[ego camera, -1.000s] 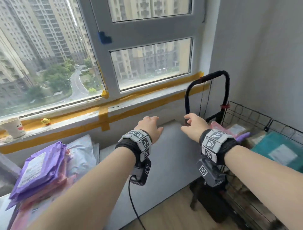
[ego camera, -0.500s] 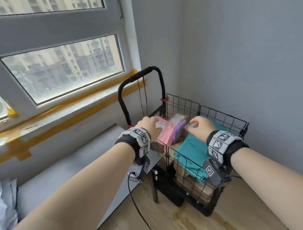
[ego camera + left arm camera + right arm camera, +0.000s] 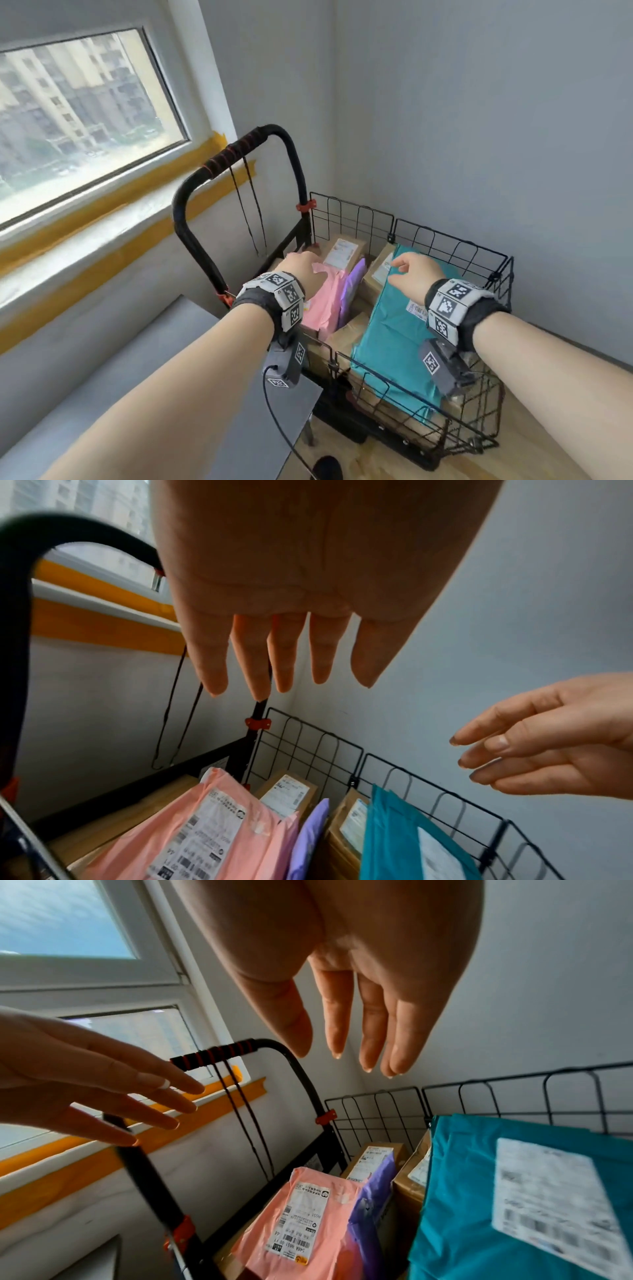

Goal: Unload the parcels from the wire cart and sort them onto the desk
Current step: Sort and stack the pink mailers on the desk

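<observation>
The black wire cart point(image 3: 452, 240) stands in the room's corner, packed with parcels. A pink mailer point(image 3: 323, 301) with a white label leans at its left, a thin purple mailer point(image 3: 351, 291) beside it, brown boxes point(image 3: 344, 251) behind, and a large teal mailer point(image 3: 394, 329) on the right. My left hand point(image 3: 301, 270) hovers over the pink mailer point(image 3: 212, 829) with fingers point(image 3: 212, 664) straight and empty. My right hand point(image 3: 412, 274) hangs above the teal mailer point(image 3: 479, 1204), fingers point(image 3: 371, 1031) relaxed, holding nothing.
The cart's padded black handle point(image 3: 236, 154) arches up at the left, cords hanging from it. The grey desk point(image 3: 144, 377) lies under my left forearm, its corner against the cart. A window sill point(image 3: 102, 219) with yellow tape runs along the left wall. Wooden floor shows below.
My view has swung right from the desk and its stacked mailers to the cart. Both hands have travelled from above the desk to above the cart's parcels, staying empty.
</observation>
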`<state>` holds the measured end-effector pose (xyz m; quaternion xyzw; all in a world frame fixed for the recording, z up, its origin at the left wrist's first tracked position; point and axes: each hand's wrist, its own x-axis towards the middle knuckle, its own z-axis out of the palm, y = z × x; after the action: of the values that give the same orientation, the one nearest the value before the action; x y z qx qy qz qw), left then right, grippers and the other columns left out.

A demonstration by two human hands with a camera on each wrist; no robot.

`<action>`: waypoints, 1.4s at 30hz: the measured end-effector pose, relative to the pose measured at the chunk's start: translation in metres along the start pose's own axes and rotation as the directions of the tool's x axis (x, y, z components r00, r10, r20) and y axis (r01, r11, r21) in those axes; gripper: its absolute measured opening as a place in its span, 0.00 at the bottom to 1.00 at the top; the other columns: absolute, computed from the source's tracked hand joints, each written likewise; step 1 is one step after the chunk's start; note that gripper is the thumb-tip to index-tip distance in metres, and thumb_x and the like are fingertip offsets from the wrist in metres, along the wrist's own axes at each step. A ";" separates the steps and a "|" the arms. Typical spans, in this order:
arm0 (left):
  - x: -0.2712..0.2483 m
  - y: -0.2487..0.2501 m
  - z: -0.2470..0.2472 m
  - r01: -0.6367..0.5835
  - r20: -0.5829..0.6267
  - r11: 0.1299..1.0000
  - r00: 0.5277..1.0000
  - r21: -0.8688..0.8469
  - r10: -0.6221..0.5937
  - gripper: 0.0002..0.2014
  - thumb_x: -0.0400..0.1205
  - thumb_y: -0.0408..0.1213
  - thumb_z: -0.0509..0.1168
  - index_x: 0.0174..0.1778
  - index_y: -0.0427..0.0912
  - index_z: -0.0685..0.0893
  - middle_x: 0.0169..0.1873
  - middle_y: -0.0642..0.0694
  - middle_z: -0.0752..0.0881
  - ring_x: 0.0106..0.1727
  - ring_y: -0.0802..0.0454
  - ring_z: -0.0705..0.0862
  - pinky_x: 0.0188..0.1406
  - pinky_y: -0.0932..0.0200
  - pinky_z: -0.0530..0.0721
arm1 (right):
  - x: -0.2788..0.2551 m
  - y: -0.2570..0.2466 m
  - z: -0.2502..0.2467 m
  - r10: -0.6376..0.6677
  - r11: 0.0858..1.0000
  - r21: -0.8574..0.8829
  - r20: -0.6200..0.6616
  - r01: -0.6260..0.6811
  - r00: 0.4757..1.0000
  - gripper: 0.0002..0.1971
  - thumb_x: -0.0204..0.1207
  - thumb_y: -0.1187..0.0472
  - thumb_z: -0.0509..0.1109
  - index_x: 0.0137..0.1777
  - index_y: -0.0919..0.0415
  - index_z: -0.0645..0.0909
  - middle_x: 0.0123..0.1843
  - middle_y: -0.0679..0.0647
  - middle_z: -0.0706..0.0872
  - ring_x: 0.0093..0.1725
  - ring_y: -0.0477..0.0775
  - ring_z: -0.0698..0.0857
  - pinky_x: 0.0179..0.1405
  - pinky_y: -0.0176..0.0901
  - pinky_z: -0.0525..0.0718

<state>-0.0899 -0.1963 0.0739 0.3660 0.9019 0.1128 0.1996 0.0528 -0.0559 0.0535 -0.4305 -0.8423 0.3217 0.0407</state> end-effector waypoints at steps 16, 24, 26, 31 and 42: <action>0.170 -0.100 0.041 0.221 0.236 0.974 0.945 0.042 -0.224 0.21 0.85 0.43 0.56 0.74 0.42 0.75 0.69 0.42 0.78 0.68 0.43 0.78 0.64 0.55 0.76 | 0.140 -0.007 0.104 0.173 0.984 -0.086 0.249 -0.156 0.953 0.16 0.79 0.61 0.65 0.65 0.60 0.79 0.66 0.56 0.82 0.66 0.58 0.80 0.64 0.45 0.76; 0.235 -0.125 0.083 0.407 0.337 0.911 0.850 0.072 -0.406 0.18 0.84 0.45 0.57 0.62 0.37 0.81 0.50 0.42 0.84 0.45 0.44 0.79 0.43 0.58 0.75 | 0.193 0.014 0.156 0.217 0.974 -0.154 0.428 -0.166 0.878 0.25 0.77 0.53 0.67 0.74 0.49 0.71 0.70 0.57 0.78 0.67 0.59 0.79 0.66 0.44 0.75; 0.246 -0.132 0.091 0.465 0.346 0.884 0.821 0.058 -0.454 0.18 0.84 0.46 0.56 0.58 0.38 0.82 0.46 0.43 0.84 0.45 0.43 0.82 0.45 0.57 0.79 | 0.201 0.019 0.164 0.223 0.972 -0.172 0.460 -0.160 0.860 0.26 0.78 0.53 0.67 0.76 0.50 0.69 0.72 0.58 0.76 0.69 0.59 0.77 0.67 0.44 0.74; 0.259 -0.139 0.117 0.535 0.427 0.845 0.765 -0.002 -0.483 0.16 0.83 0.44 0.60 0.55 0.36 0.83 0.47 0.40 0.89 0.49 0.43 0.88 0.55 0.50 0.87 | 0.212 0.027 0.179 0.258 0.964 -0.191 0.483 -0.187 0.837 0.26 0.79 0.54 0.65 0.77 0.57 0.69 0.73 0.60 0.76 0.71 0.59 0.76 0.68 0.44 0.72; 0.240 -0.111 0.069 0.504 0.261 0.852 0.850 -0.141 -0.459 0.18 0.85 0.44 0.54 0.35 0.39 0.81 0.29 0.46 0.80 0.28 0.52 0.78 0.36 0.59 0.77 | 0.213 0.000 0.153 0.302 0.939 -0.283 0.414 -0.194 0.859 0.21 0.83 0.54 0.59 0.69 0.65 0.76 0.68 0.62 0.80 0.66 0.63 0.80 0.65 0.47 0.77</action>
<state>-0.2844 -0.1015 -0.0934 0.1149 0.9211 0.1102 0.3554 -0.1333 0.0263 -0.1112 -0.4513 -0.7971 0.3151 -0.2483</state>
